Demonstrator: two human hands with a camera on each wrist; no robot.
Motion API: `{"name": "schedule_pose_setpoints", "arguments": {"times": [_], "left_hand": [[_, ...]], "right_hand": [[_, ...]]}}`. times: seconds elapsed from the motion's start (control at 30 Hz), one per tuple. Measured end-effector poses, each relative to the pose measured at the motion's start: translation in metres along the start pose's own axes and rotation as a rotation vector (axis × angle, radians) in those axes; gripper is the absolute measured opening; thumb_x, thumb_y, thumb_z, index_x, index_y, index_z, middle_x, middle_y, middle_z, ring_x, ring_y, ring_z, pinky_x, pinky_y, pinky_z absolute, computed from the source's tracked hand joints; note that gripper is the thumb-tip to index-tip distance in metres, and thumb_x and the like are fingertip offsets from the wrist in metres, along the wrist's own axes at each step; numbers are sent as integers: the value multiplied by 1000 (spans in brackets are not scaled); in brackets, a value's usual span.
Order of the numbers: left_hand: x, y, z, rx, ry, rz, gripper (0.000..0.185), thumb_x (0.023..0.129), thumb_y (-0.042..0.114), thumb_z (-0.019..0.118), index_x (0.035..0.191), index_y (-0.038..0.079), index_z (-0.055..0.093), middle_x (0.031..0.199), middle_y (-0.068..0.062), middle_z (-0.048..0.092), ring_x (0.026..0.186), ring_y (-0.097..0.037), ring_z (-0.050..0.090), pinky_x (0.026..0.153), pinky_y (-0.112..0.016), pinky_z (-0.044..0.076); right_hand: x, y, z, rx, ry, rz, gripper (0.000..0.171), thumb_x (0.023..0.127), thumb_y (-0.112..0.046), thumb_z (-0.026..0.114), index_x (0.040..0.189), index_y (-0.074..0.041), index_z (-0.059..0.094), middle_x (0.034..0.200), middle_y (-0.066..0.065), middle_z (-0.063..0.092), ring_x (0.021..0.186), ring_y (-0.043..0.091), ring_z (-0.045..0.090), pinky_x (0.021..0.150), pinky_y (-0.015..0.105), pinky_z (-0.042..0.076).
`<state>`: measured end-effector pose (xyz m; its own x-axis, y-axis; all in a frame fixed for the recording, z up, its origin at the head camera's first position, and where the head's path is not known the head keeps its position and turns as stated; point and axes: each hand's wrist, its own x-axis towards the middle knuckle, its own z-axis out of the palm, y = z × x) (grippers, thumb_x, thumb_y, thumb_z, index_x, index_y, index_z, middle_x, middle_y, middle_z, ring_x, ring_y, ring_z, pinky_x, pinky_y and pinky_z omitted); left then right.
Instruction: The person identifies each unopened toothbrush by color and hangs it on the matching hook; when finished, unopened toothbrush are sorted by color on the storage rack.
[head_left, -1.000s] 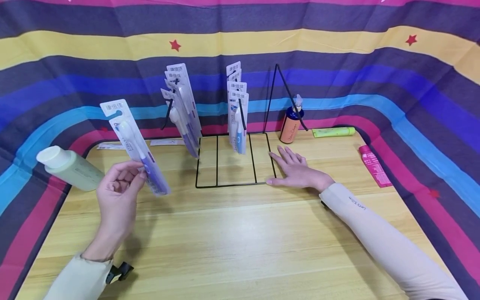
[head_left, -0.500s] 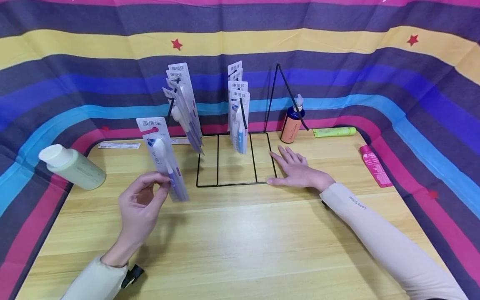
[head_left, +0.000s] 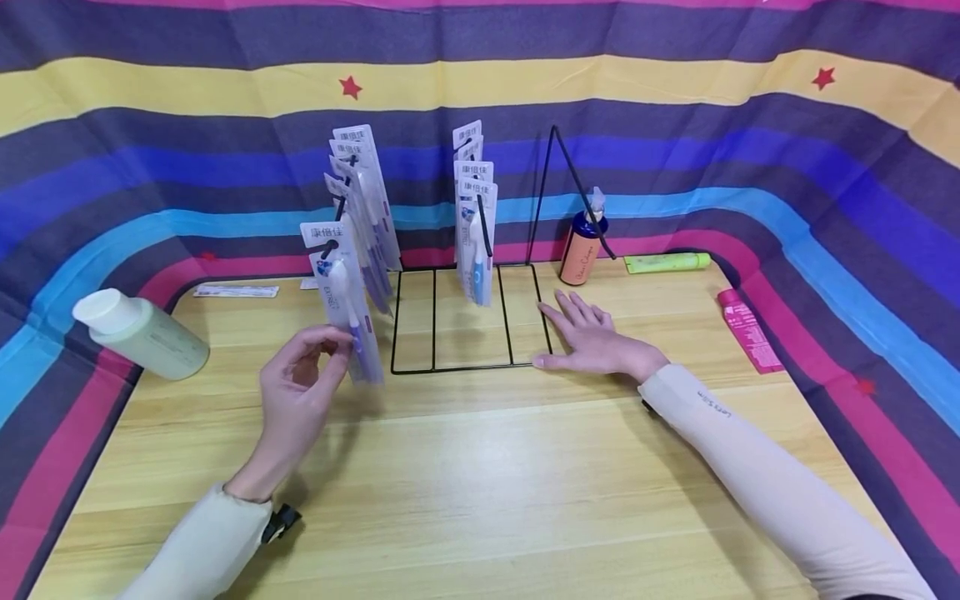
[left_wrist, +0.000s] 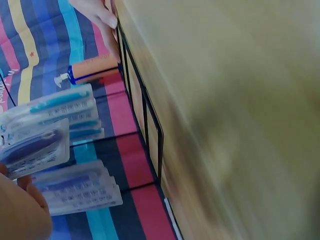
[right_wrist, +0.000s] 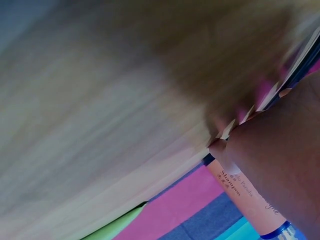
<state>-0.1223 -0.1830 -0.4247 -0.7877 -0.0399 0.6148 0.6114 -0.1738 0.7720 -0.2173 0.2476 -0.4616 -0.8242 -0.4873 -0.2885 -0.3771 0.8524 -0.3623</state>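
My left hand [head_left: 303,375] pinches a packaged toothbrush [head_left: 343,300] by its lower end and holds it upright, its top at the left hook of the black wire rack [head_left: 465,367]. The same pack [left_wrist: 32,147] shows at the left of the left wrist view. Several toothbrush packs hang on the left hook [head_left: 360,200] and several more on the middle hook [head_left: 474,217]; the right hook [head_left: 581,196] is bare. My right hand [head_left: 592,337] lies flat with straight fingers on the table, against the rack's front right corner.
A pale green bottle [head_left: 138,333] lies at the table's left edge. An orange shampoo pump bottle [head_left: 581,250] stands behind the rack, with a green tube [head_left: 667,263] to its right and a pink tube [head_left: 746,329] at the right. A flat pack [head_left: 234,291] lies back left.
My left hand has carried the toothbrush pack rightward from near the pale green bottle up to the rack's left hook. The right hand has stayed put.
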Motion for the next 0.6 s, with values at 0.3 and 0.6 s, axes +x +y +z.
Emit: {"name": "schedule_pose_setpoints", "arguments": {"times": [0.3,0.6], "left_hand": [[30,-25,-8,38,-44,-12,31,94,-18,60,123,-14,69,122,-9,72,118,-21,60,89,-25,42],[30,-34,-32,117,-51,-26,39,95,-20,61,134,-20,60,142,-19,62,133,-28,53,96,-26,51]], "right_hand": [[0,-3,-2,4,7,-6,110,99,-80,55,178,-20,7,181,14,-13,165,37,-16,126,67,-1],[-20,8,-4,37,29,-43,102,102,-73,61,178,-24,13,183,11,-2,167,34,-6,123,76,5]]}}
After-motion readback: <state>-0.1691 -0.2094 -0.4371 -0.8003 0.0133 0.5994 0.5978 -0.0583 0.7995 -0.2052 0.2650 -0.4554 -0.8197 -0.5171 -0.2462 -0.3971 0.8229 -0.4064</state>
